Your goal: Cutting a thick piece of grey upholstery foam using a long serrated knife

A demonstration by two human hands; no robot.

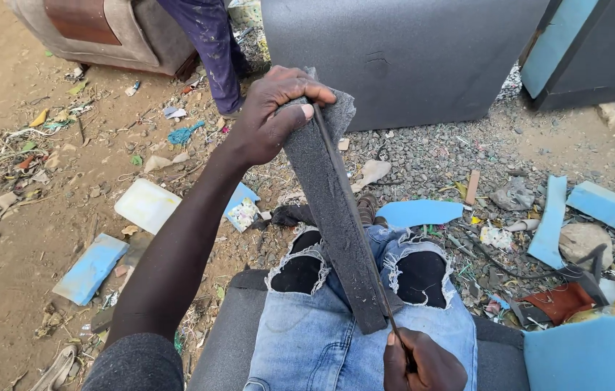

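My left hand (273,112) grips the top end of a long dark grey foam strip (336,217) that slants down across my lap. The strip's lower end rests on my torn blue jeans (329,326). My right hand (420,362) is closed around the handle of a thin blade (354,217) that runs up along the strip's right edge. I sit on a grey cushion (231,337).
Littered dirt ground lies around me, with blue foam offcuts (91,266), a white slab (147,205), gravel and scraps. A large dark grey upholstered panel (402,58) stands ahead. Another person's legs (213,43) stand beside a brown sofa (105,29). More blue foam (590,355) sits at the lower right.
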